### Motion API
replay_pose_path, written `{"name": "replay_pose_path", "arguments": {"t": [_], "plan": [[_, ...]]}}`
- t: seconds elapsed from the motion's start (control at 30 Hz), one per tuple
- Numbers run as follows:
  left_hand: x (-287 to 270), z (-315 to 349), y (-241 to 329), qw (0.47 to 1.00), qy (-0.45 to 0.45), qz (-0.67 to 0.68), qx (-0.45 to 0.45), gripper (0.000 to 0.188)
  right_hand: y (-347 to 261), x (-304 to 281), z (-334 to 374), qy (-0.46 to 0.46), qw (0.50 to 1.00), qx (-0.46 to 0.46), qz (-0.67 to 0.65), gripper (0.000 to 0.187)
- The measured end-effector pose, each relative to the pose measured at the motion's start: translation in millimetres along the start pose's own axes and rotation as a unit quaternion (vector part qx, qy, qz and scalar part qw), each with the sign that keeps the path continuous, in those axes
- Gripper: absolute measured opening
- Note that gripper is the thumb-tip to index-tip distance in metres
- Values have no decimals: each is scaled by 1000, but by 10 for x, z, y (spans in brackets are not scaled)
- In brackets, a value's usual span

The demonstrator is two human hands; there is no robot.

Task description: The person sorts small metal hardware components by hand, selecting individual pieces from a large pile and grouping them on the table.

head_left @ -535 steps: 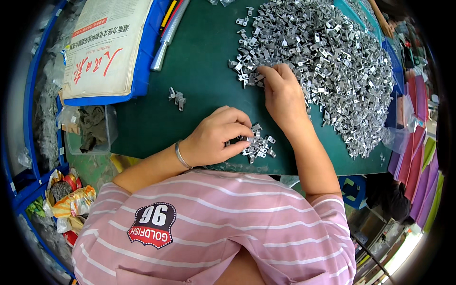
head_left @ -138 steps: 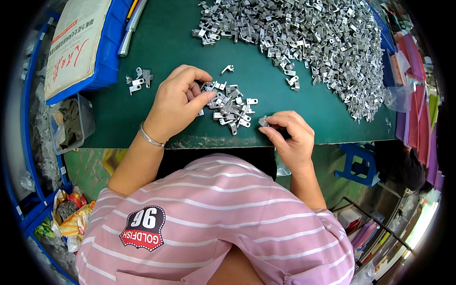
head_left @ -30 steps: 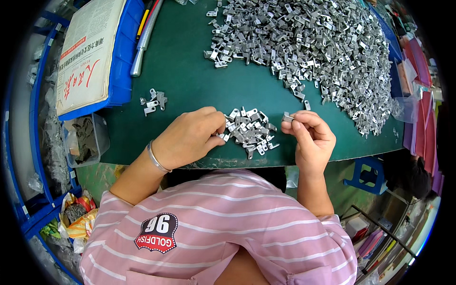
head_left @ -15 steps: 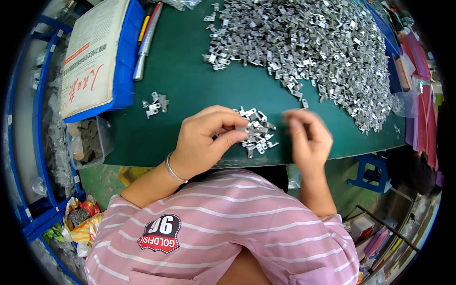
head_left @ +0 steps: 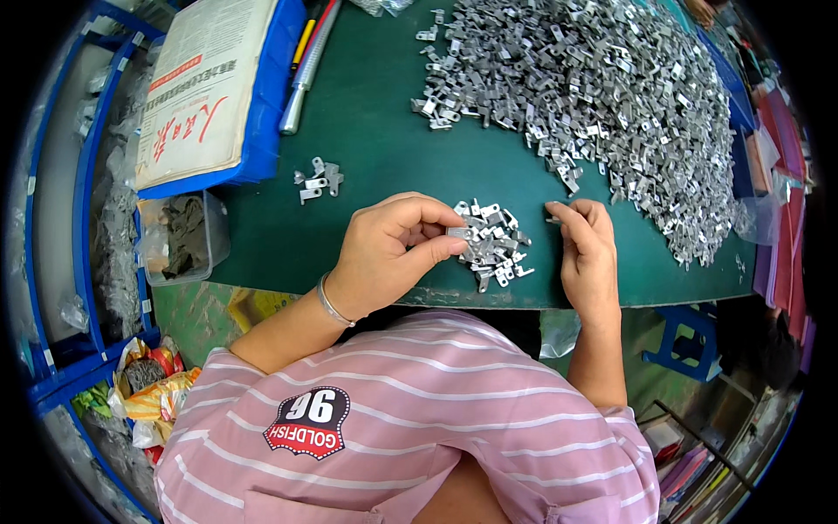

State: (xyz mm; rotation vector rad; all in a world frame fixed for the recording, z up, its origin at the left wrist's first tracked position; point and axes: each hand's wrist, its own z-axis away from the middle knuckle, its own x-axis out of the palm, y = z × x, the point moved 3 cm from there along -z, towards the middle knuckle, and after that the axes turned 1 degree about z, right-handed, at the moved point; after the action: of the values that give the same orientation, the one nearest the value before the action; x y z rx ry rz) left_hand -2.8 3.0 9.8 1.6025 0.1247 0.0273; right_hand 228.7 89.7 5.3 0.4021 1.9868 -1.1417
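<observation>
Between the thumb and forefinger of my left hand (head_left: 384, 249) is a small silvery metal bracket (head_left: 458, 232), at the left side of a small pile of brackets (head_left: 499, 251). To the right of that pile, my right hand (head_left: 590, 258) is closed in a pinch. A bit of grey metal, apparently another bracket (head_left: 552, 219), shows at its fingertips; the fingers hide most of it. A large heap of the same bent, holed brackets (head_left: 594, 96) covers the far right of the green table (head_left: 384, 131). A few brackets (head_left: 320, 181) lie apart on the left.
A blue bin (head_left: 266, 113) topped with a folded newspaper (head_left: 201, 96) stands at the left, beside pens (head_left: 305, 65). Below it is a clear tub (head_left: 214, 236) holding a dark grey lump. Blue shelving (head_left: 92, 175) lines the left; a blue stool (head_left: 685, 341) is under the table's right side.
The whole view has shifted slightly, with the table things now further right. My right hand, blurred before, is now steady with its fingers pinched. My left hand keeps its pinch beside the small pile.
</observation>
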Motion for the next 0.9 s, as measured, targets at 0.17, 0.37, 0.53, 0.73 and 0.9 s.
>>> {"name": "replay_pose_path", "arguments": {"t": [0.17, 0.37, 0.53, 0.73, 0.9], "plan": [[-524, 37, 59, 959, 244, -75, 126, 12, -12, -13, 1, 30, 998, -32, 45, 19], [-930, 195, -8, 883, 256, -377, 113, 13, 51, -18, 80, 59, 988, 66, -128, 10], [-908, 201, -80, 869, 260, -402, 129, 14, -55, 53, 71, 52, 972, 48, -226, 11], [-554, 87, 4, 921, 200, -302, 148, 17, -48, 160, 199, 63, 884, 118, -448, 15], [126, -92, 199, 987, -57, -121, 85, 26, -203, 91, 174, 89, 929, 23, -359, 17]]}}
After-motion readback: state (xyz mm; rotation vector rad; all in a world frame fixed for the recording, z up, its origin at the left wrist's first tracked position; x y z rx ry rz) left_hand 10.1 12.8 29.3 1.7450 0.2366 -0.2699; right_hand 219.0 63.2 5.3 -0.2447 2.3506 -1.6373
